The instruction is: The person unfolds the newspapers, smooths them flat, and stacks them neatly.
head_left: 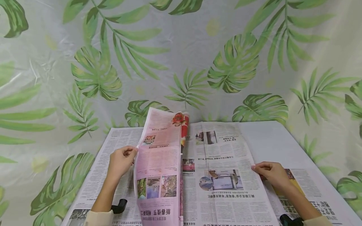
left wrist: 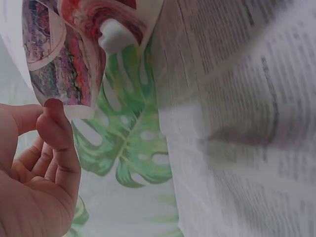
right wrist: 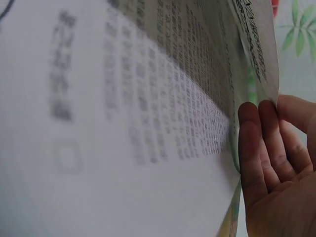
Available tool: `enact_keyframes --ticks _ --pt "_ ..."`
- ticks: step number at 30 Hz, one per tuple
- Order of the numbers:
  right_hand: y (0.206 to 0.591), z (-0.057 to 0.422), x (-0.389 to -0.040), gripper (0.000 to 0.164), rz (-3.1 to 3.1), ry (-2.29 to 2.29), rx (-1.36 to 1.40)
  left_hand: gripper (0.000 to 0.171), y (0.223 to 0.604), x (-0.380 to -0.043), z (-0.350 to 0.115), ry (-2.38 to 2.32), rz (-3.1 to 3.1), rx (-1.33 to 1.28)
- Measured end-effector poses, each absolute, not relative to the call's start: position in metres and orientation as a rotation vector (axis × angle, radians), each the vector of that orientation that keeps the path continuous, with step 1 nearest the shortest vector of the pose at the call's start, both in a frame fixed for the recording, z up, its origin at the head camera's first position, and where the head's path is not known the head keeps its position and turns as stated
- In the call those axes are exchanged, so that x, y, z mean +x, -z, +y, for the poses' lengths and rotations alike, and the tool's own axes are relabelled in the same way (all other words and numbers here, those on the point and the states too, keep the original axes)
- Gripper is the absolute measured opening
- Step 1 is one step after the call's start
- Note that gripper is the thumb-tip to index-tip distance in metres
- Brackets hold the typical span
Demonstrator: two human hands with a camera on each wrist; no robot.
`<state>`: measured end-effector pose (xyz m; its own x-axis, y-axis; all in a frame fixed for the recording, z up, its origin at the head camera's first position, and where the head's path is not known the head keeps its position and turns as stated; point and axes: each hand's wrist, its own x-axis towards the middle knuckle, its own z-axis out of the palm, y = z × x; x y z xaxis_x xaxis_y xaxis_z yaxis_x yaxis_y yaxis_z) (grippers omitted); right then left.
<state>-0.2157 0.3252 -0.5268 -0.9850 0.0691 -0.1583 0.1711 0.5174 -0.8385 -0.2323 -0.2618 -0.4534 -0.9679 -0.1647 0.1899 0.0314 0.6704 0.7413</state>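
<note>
Pinching the pink newspaper page (head_left: 158, 150), the left hand (head_left: 121, 161) seems mid-turn (right hand (head_left: 274, 175) pinching the facing page (head_left: 226, 196)); next calls for gentle guiding.

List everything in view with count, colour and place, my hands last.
Pink-tinted printed newspaper page: one, pink, raised at the centre
Thin printed newspaper page: one, grey-white, right of the pink page
Flat printed newspaper sheets: several, exact count unclear, mostly grey-white, on the table
Smooth flat table: one, white, under the newspapers
Leaf-patterned backdrop sheet: one, grey and green, behind the table
Wrist-worn pieces: two, black, one per wrist
Sleeves: two, cream, bottom edge
Left hand: one, bare, pinching the pink page
Right hand: one, bare, pinching the grey-white page
</note>
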Motion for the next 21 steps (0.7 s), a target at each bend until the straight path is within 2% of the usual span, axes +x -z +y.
enact_keyframes --ticks 7,21 --pt "0.520 0.332 -0.213 0.061 2.654 1.372 0.197 0.030 0.460 -0.230 -0.285 1.175 -2.668 0.175" --pt "0.518 0.348 -0.211 0.056 2.660 1.311 0.197 0.037 0.470 -0.215 -0.337 0.930 -2.819 0.206"
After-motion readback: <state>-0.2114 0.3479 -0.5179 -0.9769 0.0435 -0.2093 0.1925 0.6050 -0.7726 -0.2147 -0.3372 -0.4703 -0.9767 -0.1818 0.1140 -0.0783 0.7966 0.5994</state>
